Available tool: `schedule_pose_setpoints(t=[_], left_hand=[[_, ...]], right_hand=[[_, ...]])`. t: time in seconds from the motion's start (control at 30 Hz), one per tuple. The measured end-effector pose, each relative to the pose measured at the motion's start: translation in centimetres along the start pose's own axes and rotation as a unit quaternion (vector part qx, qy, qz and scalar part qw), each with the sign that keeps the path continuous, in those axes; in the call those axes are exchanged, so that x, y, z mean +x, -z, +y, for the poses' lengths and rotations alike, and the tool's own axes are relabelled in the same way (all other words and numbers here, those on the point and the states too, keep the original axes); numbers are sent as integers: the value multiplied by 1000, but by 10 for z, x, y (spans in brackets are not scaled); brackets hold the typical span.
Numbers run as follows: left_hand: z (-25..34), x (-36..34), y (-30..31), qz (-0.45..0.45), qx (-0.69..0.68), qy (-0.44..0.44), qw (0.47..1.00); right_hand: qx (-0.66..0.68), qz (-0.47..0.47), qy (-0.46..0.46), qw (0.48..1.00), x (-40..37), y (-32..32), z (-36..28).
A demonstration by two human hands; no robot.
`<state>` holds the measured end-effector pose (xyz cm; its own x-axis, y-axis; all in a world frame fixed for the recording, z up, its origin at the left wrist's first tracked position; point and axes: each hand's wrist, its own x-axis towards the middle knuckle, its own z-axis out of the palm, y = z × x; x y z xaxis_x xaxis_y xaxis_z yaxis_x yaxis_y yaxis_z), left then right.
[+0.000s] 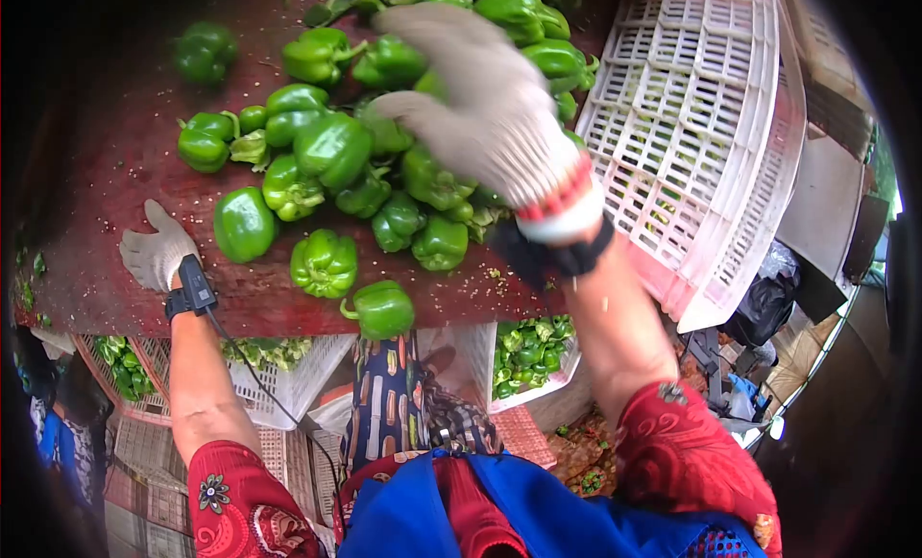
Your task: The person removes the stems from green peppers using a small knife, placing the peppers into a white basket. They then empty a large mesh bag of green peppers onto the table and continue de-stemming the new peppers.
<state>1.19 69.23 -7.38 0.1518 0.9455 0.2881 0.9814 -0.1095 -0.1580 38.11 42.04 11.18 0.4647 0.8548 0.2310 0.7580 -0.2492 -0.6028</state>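
Many green bell peppers (333,150) lie heaped on a dark red tabletop (106,107). My right hand (485,92), in a white knitted glove, hangs over the right part of the heap. It is blurred, with thumb and fingers apart and nothing seen in its grasp; it hides some peppers. At the left, my gloved left hand (158,251) rests on the tabletop near its front edge, fingers spread and holding nothing. Closest to it is a pepper (244,224) at the heap's left side. Another pepper (380,310) lies at the front edge.
A white plastic crate (687,164) stands tilted against the right side of the table. Below the front edge are a white crate (307,380) with pale green pieces and another crate (490,402) holding green peppers. A single pepper (205,52) lies at the far left.
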Motion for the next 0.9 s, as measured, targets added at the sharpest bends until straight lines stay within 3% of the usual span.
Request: schedule_pose_setpoints(t=[0.07,0.13,0.2,0.3,0.4,0.43,0.47,0.6,0.67,0.73,0.8,0.9], left_hand=[[-6,4,-9,-1,2,1,1000],[-12,9,-10,-69,-23,2,997],[-11,16,25,-150,-65,-22,986],[-12,-24,108,-251,-344,9,905],[-39,-118,148,-218,-247,-184,926],[-38,-149,163,-246,-251,-229,908],[-47,-180,155,-226,-288,-278,888],[-4,-223,147,-239,-292,-232,896],[24,-219,127,-228,-192,-188,936],[34,-220,116,-163,-142,-174,961],[40,-238,111,-52,-148,-188,970],[39,-238,103,-27,-174,-203,963]], right_hand=[[9,163,-65,984,-63,20,-9],[-19,208,-183,961,-142,10,-19],[-21,172,-176,969,-187,3,-30],[-63,-1,-178,982,-221,-8,-17],[-134,-87,-93,983,-232,-19,4],[-175,-163,-115,964,-231,-16,0],[-174,-155,-121,965,-231,-16,-1],[-156,-144,-149,966,-227,-25,-5],[-153,-165,-180,958,-217,-35,-11],[-170,-314,-232,905,-188,-32,-16],[-152,-281,-233,918,-188,-35,-6],[-81,-207,-253,942,-195,-25,12]])
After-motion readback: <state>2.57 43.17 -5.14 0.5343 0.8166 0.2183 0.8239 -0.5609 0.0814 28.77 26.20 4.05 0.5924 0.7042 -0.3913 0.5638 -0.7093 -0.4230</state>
